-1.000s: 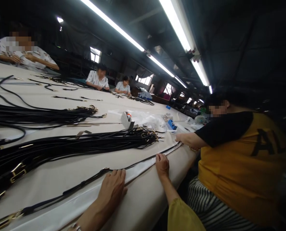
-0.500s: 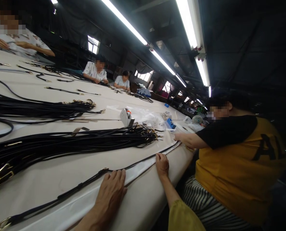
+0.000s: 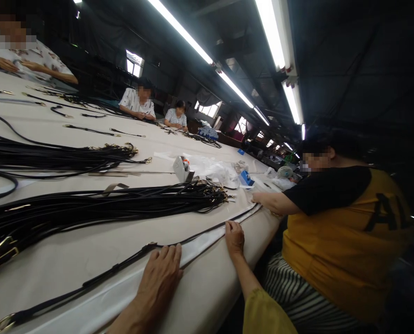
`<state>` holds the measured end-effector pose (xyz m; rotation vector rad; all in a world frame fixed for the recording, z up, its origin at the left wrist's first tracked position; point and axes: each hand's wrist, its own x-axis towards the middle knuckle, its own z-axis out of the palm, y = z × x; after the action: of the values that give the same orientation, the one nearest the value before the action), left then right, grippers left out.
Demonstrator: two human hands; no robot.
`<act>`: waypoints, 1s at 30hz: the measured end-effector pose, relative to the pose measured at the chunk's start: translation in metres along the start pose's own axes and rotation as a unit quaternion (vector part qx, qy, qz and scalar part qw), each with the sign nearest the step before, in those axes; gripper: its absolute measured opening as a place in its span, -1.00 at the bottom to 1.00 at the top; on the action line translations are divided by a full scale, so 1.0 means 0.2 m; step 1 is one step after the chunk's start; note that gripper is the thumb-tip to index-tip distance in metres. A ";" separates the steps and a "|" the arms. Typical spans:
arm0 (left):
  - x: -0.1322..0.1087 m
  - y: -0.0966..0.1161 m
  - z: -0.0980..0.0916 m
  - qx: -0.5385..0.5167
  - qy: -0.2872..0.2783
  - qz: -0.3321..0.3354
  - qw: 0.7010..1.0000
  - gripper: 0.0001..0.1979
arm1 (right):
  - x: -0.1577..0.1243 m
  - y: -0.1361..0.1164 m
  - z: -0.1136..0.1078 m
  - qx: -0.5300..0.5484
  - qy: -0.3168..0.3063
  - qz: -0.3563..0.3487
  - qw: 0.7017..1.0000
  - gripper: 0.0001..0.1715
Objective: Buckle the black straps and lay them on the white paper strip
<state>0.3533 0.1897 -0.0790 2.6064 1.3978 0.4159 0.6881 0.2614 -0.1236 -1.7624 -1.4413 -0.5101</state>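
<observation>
Position of hands: the left hand [image 3: 161, 273] lies palm down on a long white strip [image 3: 202, 242] set along the near edge of the table [image 3: 113, 236]. It is not clenched; whether the thumb pinches the strip cannot be told. The right hand [image 3: 235, 239], farther along, has its fingers curled down at the same strip; the grip itself cannot be confirmed.

Position of the work: a narrow black strap [image 3: 132, 258] runs along the strip's far side, passing just beyond the left fingertips. Its gold ring [image 3: 5, 322] sits at the lower left, partly out of view. A co-worker's hand [image 3: 257, 198] is at the far end of strap and strip.

Change noted: slight. Over the last second the viewpoint has swung a little, shifting the near bundle of straps [image 3: 140, 202] leftward in view. Both hands have kept their places on the strip, and the strap beside them shows no clear displacement. The last half second shows next to no movement. Finding: in my judgement, a steady hold, with no visible advance in the work.
</observation>
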 end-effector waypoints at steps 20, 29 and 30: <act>0.00 0.00 -0.05 0.005 -0.021 0.005 1.000 -0.50 | 0.02 -0.06 -0.04 0.086 -0.013 0.112 0.990 -0.67; 0.01 -0.01 0.03 0.063 0.037 0.027 0.997 -0.50 | 0.00 -0.04 -0.18 0.254 0.001 0.351 0.901 -0.71; 0.01 -0.02 0.04 0.067 0.043 0.028 0.996 -0.50 | -0.01 -0.05 -0.20 0.281 -0.002 0.374 0.884 -0.72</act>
<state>0.3539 0.1931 -0.0864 2.7723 1.4283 0.4631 0.6856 0.2283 -0.0979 -1.6483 -0.6905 0.3010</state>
